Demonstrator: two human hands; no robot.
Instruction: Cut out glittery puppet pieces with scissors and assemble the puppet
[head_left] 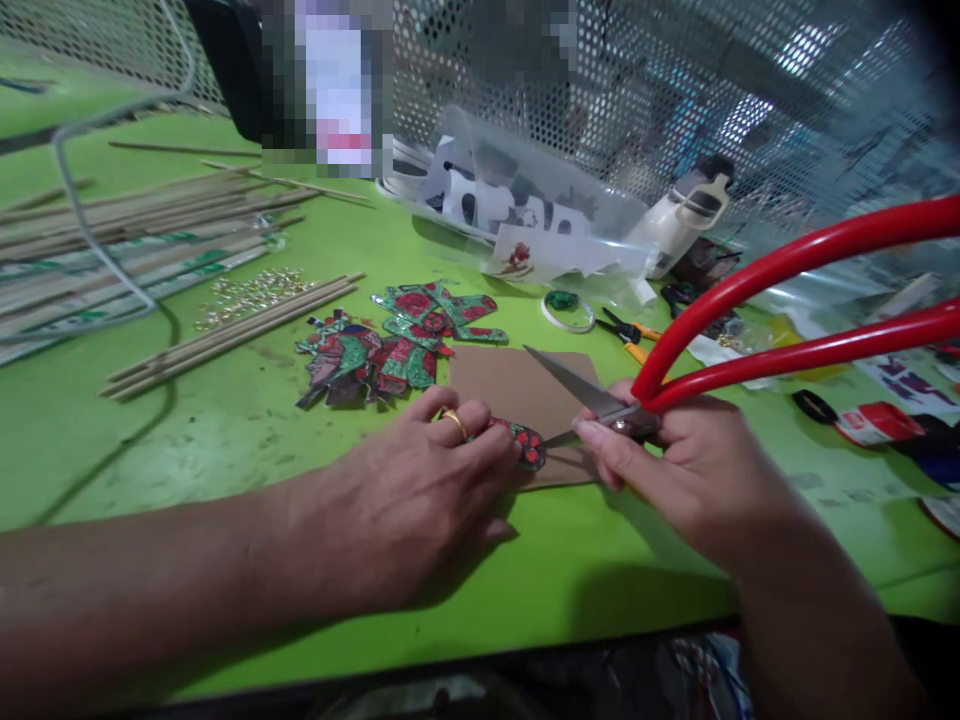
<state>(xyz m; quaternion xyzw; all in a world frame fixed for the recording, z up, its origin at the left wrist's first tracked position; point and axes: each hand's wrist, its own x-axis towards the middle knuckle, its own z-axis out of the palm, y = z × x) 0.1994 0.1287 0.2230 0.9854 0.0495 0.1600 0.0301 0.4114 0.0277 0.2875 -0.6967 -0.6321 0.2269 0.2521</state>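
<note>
My right hand (675, 460) grips a pair of scissors (616, 408) with long red handles, holding it near the pivot. Its blades stand apart, and the lower tip meets the end of a small painted cutout (531, 446) with red spots on black. The fingers of my left hand (450, 470), with a ring on one, are bent over that cutout and press it against a square of brown cardboard (540, 375). Most of the cutout is hidden under these fingers. Behind my left hand lie several green, red and black painted cutouts (431, 318) in a loose heap.
Thin wooden sticks (232, 335) and small gold fasteners (255, 295) lie at the left. Orange-handled pliers (626, 330), a roll of tape (568, 312) and a white glue bottle (679, 220) are beyond the cardboard. A bent metal wire (75, 200) rises at the left.
</note>
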